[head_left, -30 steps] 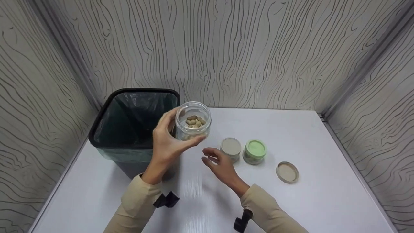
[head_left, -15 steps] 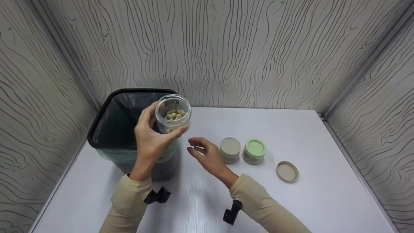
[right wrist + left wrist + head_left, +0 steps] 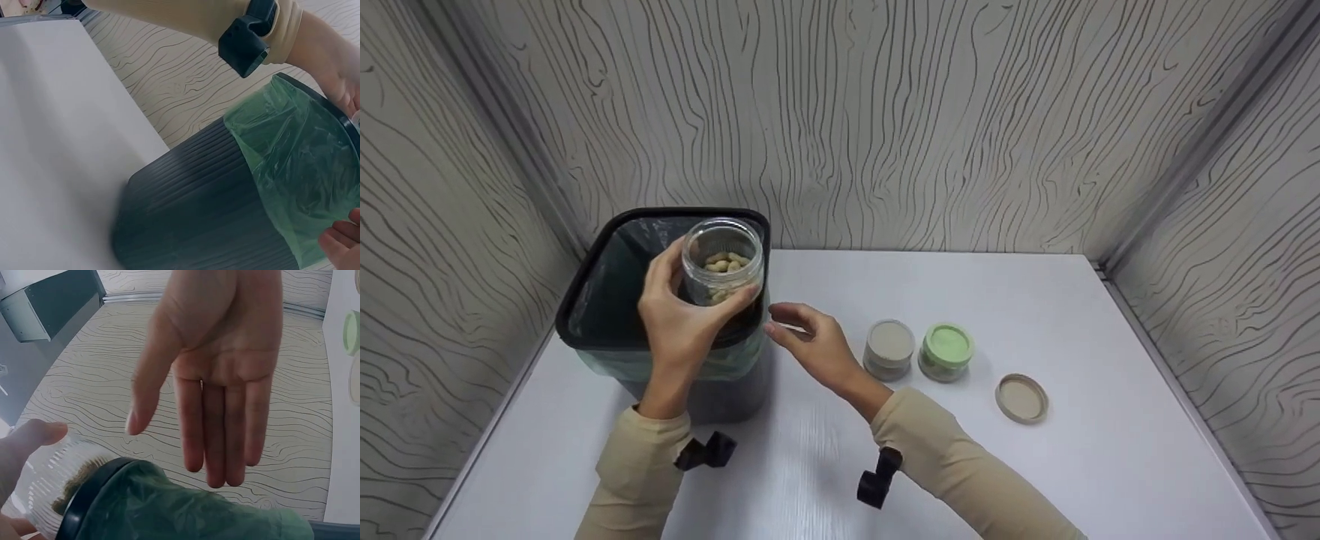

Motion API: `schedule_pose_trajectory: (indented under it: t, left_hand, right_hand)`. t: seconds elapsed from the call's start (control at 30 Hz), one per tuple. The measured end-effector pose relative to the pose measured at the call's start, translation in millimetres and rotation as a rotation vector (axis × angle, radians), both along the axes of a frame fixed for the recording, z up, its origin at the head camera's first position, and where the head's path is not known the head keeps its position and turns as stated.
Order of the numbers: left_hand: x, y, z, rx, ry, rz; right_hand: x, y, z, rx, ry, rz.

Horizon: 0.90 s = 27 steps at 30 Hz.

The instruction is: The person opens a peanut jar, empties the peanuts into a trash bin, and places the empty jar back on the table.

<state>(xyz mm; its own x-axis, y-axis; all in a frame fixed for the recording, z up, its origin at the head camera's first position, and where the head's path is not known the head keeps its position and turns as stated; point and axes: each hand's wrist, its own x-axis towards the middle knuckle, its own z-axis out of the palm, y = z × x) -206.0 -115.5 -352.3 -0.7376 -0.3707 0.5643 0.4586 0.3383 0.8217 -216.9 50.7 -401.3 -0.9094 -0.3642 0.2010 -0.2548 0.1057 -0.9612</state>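
My left hand (image 3: 675, 319) grips a clear, lidless jar (image 3: 701, 283) with peanuts (image 3: 726, 263) at its bottom. The jar is upright or nearly so, over the right part of a dark bin (image 3: 574, 300) lined with a green bag (image 3: 607, 364). In the left wrist view, the ribbed jar (image 3: 42, 472) shows beside the bin's rim. My right hand (image 3: 817, 345) hovers just right of the bin, holding nothing. Its fingers (image 3: 214, 422) look extended in the left wrist view. Only fingertips (image 3: 340, 242) of it show in the right wrist view.
On the white table (image 3: 1080, 480), right of my right hand, stand a jar with a beige lid (image 3: 889, 346) and a jar with a green lid (image 3: 946, 349). A loose beige lid (image 3: 1021, 397) lies farther right. Patterned walls (image 3: 930, 127) enclose the back and sides.
My left hand has carried the jar of peanuts leftward, from beside the bin to over its right part. My right hand has followed to the left, away from the lidded jars.
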Motion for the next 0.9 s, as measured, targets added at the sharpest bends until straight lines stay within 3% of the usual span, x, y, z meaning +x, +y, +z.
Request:
schedule_pose_trajectory:
  t: [0.23, 0.57, 0.9]
  left_hand:
    - [-1.5, -4, -2.3, -0.037, -0.024, 0.018]
    - [0.4, -26, 0.1, -0.096, 0.008, 0.070]
    - [-3.1, -51, 4.6, -0.188, 0.030, 0.140]
  right_hand:
    - [-0.8, -11, 9.4, -0.020, -0.025, -0.025]
    - [-2.8, -28, 8.5, -0.024, -0.047, -0.176]
    - [-2.1, -32, 7.8, -0.081, -0.122, -0.175]
